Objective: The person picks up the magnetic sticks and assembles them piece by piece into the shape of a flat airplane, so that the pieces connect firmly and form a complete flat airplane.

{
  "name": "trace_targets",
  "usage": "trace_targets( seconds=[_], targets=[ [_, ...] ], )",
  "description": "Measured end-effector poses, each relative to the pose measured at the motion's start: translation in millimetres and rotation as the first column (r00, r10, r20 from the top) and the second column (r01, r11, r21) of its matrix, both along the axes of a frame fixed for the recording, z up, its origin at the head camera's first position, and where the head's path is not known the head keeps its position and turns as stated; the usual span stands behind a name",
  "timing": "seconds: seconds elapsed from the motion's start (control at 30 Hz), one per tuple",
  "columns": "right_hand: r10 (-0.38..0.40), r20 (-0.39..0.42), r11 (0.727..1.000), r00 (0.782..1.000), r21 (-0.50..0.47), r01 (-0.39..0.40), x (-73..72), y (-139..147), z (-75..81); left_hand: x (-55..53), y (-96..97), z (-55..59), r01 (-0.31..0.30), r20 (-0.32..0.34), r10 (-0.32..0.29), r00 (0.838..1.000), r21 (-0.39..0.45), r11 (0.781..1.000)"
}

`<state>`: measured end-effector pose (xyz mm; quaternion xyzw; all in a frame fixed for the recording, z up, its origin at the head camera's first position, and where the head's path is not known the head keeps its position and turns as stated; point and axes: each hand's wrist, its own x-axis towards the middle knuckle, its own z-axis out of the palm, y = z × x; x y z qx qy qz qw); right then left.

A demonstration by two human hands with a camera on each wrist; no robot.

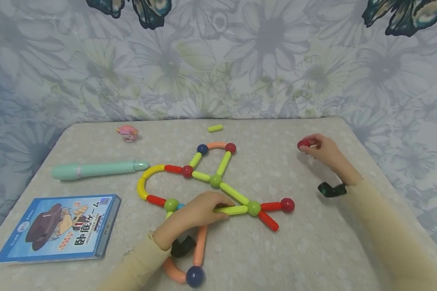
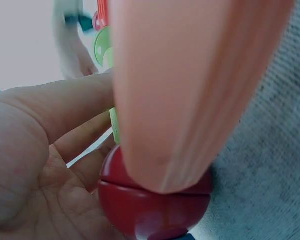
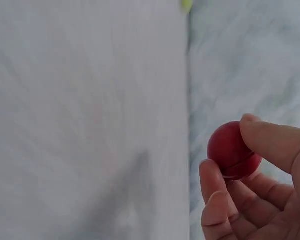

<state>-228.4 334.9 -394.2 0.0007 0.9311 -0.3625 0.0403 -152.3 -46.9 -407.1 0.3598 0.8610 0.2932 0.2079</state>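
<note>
My right hand (image 1: 325, 152) pinches a red ball (image 3: 231, 150) between thumb and fingers, above the right side of the table. Over the middle of the joined magnetic rods and balls lies my left hand (image 1: 204, 208), its thumb and fingertips on a yellow-green rod (image 1: 233, 210). That rod joins a green ball (image 1: 254, 208) bearing two short red rods. In the left wrist view another red ball (image 2: 152, 210) sits beside the palm, under an orange rod (image 2: 190, 90). My left hand and sleeve hide part of the figure. Its far end has a blue ball (image 1: 202, 149) and a curved orange rod (image 1: 216, 144).
A loose yellow-green rod (image 1: 215, 128) lies near the back edge. At left are a pink figurine (image 1: 128, 133), a mint-green tube-shaped thing (image 1: 98, 169) and a blue box (image 1: 58, 230). A blue ball (image 1: 195, 276) is near the front. Flowered fabric (image 1: 218, 81) stands behind the table.
</note>
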Motion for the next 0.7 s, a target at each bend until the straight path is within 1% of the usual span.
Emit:
trace_targets(
  seconds=[0.1, 0.17, 0.2, 0.27, 0.3, 0.37, 0.43, 0.53, 0.63, 0.7],
  targets=[
    [0.039, 0.010, 0.993, 0.999, -0.116, -0.037, 61.8, -13.3, 1.3, -0.4, -2.0, 1.0, -0.004, 0.007, 0.004, 1.000, 0.001, 1.000],
    [0.085, 0.027, 0.979, 0.996, -0.190, -0.078, 102.4, -25.8, -1.8, -0.9, -3.3, 0.6, -0.005, 0.008, 0.005, 1.000, 0.006, 1.000],
    [0.116, 0.037, 0.966, 0.993, -0.235, -0.104, 120.6, -32.3, -4.6, -1.1, -4.0, 0.1, -0.006, 0.010, 0.006, 1.000, 0.010, 1.000],
    [0.170, 0.060, 0.938, 0.984, -0.316, -0.143, 150.2, -44.8, -11.6, -1.9, -5.1, -1.0, -0.009, 0.010, 0.009, 1.000, 0.015, 1.000],
    [0.193, 0.064, 0.927, 0.979, -0.339, -0.160, 161.3, -50.5, -15.7, -2.3, -5.6, -1.8, -0.009, 0.008, 0.009, 1.000, 0.017, 1.000],
    [0.215, 0.070, 0.919, 0.974, -0.352, -0.178, 176.5, -60.9, -23.4, -3.1, -6.4, -3.2, -0.007, 0.003, 0.007, 1.000, 0.019, 1.000],
    [0.211, 0.057, 0.924, 0.976, -0.337, -0.181, 184.4, -68.9, -30.2, -3.8, -6.6, -3.8, -0.007, 0.003, 0.007, 1.000, 0.024, 1.000],
    [0.177, 0.028, 0.942, 0.984, -0.293, -0.161, 189.2, -76.1, -36.5, -4.2, -6.2, -4.5, 0.001, 0.004, -0.001, 1.000, 0.033, 0.999],
    [0.146, 0.000, 0.950, 0.989, -0.278, -0.140, 191.4, -78.2, -38.8, -3.9, -4.7, -4.6, 0.012, 0.008, -0.013, 1.000, 0.044, 0.999],
    [0.139, -0.008, 0.952, 0.990, -0.275, -0.136, 193.0, -78.4, -39.3, -3.3, -3.5, -4.6, 0.017, 0.011, -0.018, 1.000, 0.050, 0.999]
  ],
)
